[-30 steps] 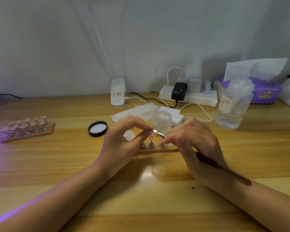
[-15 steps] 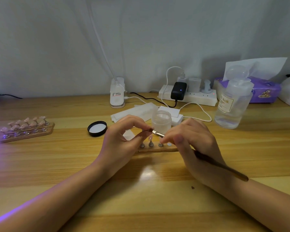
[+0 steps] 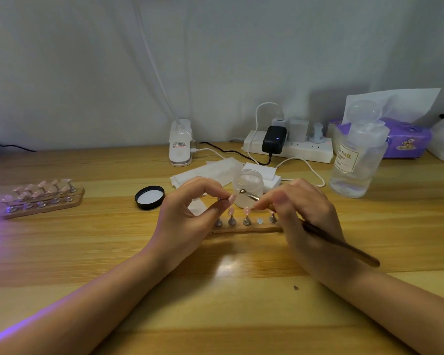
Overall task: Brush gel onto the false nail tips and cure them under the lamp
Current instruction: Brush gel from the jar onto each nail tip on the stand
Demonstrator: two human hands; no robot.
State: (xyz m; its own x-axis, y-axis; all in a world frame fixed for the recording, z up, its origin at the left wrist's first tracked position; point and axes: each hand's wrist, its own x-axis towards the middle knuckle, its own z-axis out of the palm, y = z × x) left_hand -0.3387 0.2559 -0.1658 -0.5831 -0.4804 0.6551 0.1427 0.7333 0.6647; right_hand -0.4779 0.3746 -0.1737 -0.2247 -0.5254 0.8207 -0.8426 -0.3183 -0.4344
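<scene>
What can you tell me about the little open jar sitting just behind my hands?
The jar is small, round and frosted, plastic by the look of it, and stands upright and lidless on the wooden table behind the nail stand. A pale content shows through its wall. The brush tip lies across its front. Its likely lid, black with a white liner, lies upturned to its left, apart.

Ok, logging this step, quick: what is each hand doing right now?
Left hand: pinches a pink nail tip on its stand.
Right hand: grips the brush.
</scene>
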